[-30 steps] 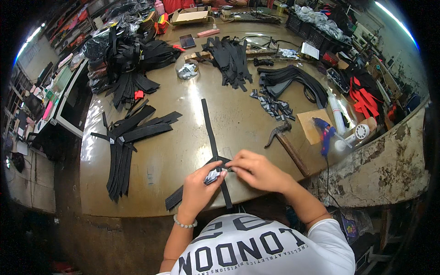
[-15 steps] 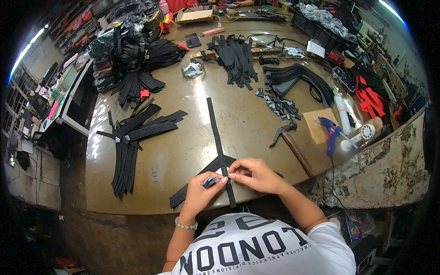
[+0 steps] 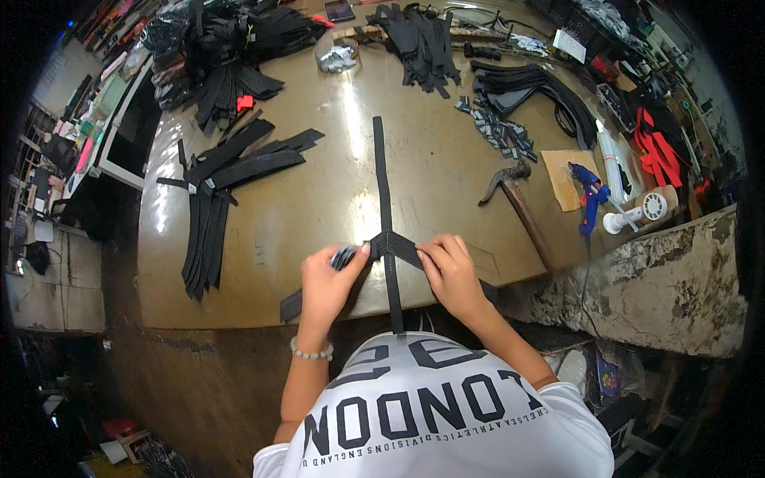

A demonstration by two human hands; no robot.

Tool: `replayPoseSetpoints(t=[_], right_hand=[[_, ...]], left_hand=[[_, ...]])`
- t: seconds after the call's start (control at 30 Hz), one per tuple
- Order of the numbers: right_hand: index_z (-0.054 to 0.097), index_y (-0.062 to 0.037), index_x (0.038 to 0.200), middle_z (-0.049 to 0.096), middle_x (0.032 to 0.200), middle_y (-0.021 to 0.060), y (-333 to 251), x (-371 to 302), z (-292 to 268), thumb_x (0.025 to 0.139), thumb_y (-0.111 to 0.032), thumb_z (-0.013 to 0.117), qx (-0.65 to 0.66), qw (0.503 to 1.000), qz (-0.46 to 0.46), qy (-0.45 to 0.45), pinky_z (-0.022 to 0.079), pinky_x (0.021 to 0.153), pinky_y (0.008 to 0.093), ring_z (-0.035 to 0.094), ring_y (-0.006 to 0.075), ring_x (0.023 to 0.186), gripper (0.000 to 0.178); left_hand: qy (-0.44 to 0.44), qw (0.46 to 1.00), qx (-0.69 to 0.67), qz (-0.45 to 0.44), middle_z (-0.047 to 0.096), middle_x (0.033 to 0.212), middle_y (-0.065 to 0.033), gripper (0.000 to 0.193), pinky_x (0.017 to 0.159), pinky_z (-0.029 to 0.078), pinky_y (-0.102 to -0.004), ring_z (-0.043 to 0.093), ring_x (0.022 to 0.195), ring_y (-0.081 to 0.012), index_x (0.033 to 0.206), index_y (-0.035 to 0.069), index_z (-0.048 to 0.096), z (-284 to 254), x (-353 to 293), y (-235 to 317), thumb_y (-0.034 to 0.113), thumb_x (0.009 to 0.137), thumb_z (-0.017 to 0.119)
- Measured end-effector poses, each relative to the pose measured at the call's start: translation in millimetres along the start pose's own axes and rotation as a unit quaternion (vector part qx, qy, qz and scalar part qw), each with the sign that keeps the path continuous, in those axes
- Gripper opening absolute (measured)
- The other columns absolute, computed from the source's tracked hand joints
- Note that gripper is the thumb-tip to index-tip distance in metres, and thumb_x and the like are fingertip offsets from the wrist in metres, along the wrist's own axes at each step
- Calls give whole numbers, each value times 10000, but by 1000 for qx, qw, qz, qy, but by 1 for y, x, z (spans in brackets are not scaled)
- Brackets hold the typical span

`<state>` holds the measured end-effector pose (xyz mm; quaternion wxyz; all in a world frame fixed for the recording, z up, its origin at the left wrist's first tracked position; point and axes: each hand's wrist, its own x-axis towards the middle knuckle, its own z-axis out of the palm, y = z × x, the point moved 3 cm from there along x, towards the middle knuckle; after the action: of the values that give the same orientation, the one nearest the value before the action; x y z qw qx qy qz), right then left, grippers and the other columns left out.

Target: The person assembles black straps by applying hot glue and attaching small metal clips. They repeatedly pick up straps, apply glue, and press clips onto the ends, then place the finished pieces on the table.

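A joined piece of black webbing straps (image 3: 384,191) lies at the table's near edge, one strap running away from me and another hanging toward my shirt. Two wider straps spread left and right from its joint. My left hand (image 3: 325,279) pinches the left one beside the joint, and a small stack of grey-and-black tabs (image 3: 343,256) is tucked in its fingers. On the other side, my right hand (image 3: 453,275) pinches the right strap between thumb and fingertips. Parts of both wide straps are hidden under my hands.
On the metal-topped table (image 3: 319,207) lie finished-looking strap pieces (image 3: 215,199) at left and a hammer (image 3: 518,207) at right. Beyond are loose grey tabs (image 3: 498,127), a strap bundle (image 3: 534,92), a tape roll (image 3: 337,57), a blue glue gun (image 3: 588,195) and a small white fan (image 3: 641,210).
My hands have parted from a shared pinch on the strap below the joint and now hold the wide straps on either side. The view has tilted nearer.
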<state>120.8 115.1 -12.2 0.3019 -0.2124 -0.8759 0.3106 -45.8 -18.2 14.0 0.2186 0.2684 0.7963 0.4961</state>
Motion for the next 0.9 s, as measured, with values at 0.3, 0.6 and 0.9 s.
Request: replayPoseSetpoints(t=[0.3,0.6,0.9], right_hand=[[670,10,967,581,922,134,-1,4,-2,811,15,682,14,1000,1,9,482,756,385,570,306,870,157],[642,7,1069,571,1020,154,-17,9,-15,796,20,672,-37,996,4,-80,487,828,390,562,331,957,275],[584,-73,1176,518,1161,147,-41,-9,-4,715,-70,716,15,961,-175,-215,458,943,442,527,350,1103,479]], left_hand=[[-9,994,110,13,648,654,-183,270,559,479,-355,626,559,-253,804,-34,678,23,16,3,222,813,764],[-9,992,109,59,683,734,-155,210,603,503,-361,672,646,-288,929,65,692,27,14,-2,236,826,759],[-26,996,29,78,707,848,-163,209,676,522,-355,690,739,-301,1030,101,718,25,14,-8,199,846,724]])
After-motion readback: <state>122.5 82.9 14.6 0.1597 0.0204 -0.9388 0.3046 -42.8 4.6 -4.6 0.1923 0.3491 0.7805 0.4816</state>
